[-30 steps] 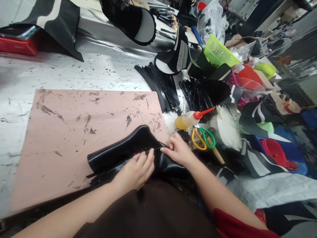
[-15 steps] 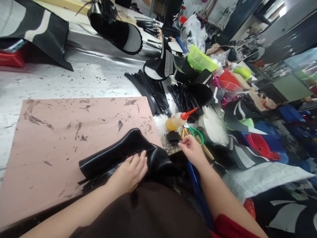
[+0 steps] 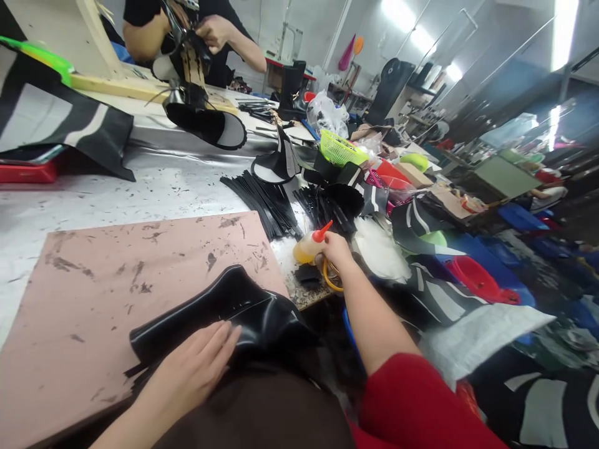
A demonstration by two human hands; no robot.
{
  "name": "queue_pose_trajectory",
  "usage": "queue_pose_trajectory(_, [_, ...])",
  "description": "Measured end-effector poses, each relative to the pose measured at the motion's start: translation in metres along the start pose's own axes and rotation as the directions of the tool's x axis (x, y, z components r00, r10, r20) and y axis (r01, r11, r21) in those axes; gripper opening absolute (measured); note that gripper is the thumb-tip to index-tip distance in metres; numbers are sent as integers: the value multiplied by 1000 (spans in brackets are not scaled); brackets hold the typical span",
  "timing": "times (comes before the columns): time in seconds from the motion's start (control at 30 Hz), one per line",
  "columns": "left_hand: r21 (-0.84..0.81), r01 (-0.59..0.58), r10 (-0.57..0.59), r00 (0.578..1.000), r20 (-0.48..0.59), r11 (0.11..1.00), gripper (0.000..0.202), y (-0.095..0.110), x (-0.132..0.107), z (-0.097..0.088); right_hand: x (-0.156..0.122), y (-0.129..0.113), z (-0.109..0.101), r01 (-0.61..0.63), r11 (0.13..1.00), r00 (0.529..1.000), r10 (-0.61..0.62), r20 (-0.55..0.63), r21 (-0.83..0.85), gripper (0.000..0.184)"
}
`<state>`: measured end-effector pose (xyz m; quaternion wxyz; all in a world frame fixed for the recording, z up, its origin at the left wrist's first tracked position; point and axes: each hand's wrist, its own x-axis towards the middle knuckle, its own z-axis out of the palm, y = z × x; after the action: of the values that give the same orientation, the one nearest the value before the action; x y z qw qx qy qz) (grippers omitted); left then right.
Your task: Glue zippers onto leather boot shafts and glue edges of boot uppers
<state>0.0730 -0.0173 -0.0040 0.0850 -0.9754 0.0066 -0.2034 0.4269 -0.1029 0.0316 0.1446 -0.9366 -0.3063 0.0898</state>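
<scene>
A glossy black leather boot upper (image 3: 196, 305) lies across the near edge of the pink board, a row of stitch marks and a fine line of thread along it. My left hand (image 3: 206, 355) rests flat on its near side, fingers stretched out. My right hand (image 3: 337, 249) reaches out beside the glue bottle (image 3: 306, 248) with its red nozzle, fingers curled; what they hold, if anything, is hidden. Just below that hand shows a yellow scissors handle (image 3: 331, 277). A small black block (image 3: 307, 274) sits in front of the bottle.
The pink board (image 3: 103, 274) covers the near table. Black strips (image 3: 264, 202) lie beyond it, with a boot piece (image 3: 276, 165) behind. White pieces (image 3: 381, 249) and a green basket (image 3: 341, 148) stand right. Across the table, another person's hands (image 3: 215, 32) work on a shoe.
The view has tilted up, bringing the other person into sight. My right hand has moved forward, away from the boot upper, to beside the bottle. My left hand has slid back slightly along the leather.
</scene>
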Motion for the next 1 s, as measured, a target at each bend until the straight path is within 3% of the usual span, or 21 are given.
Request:
queue_pose_trajectory(0.07, [15, -24, 24, 1000, 14, 1000, 36, 3, -4, -2, 24, -6, 3, 24, 1000, 999, -25, 32, 21, 13])
queue_pose_trajectory(0.2, [8, 177, -177, 984, 37, 984, 42, 14, -10, -13, 60, -19, 11, 39, 999, 993, -40, 109, 9, 16])
queue_pose_trajectory(0.3, [52, 177, -179, 983, 26, 983, 33, 17, -18, -22, 70, -23, 15, 23, 1000, 986, -20, 163, -13, 26])
queue_pose_trajectory(0.4, [74, 131, -133, 991, 33, 989, 28, 16, -31, -30, 71, -21, 17, 1, 1000, 978, 5, 210, -29, 32])
queue_pose_trajectory(0.57, [68, 163, -169, 982, 86, 984, 31, 19, -41, -35, 63, -22, 18, -28, 1000, 964, 24, 266, 10, 45])
queue_pose_trajectory(0.73, [106, 200, -195, 979, -52, 974, 25, 22, -42, -35, 43, -22, 2, -44, 988, 963, 2, 270, 150, 50])
queue_pose_trajectory(0.87, [107, 223, -216, 974, -68, 969, 27, 23, -49, -35, 11, -8, -35, -85, 920, 990, 34, 138, 383, 21])
queue_pose_trajectory(0.93, [95, 237, -231, 970, -69, 967, 27, 24, -52, -34, -14, -6, -54, -62, 869, 988, 124, -94, 492, 10])
queue_pose_trajectory(0.97, [88, 245, -240, 968, -70, 966, 28, 24, -53, -33, -29, -9, -61, 7, 829, 952, 166, -259, 559, 14])
queue_pose_trajectory(1.0, [79, 251, -245, 967, -72, 965, 27, 23, -53, -33, -47, -15, -65, 121, 763, 875, 221, -432, 635, 18])
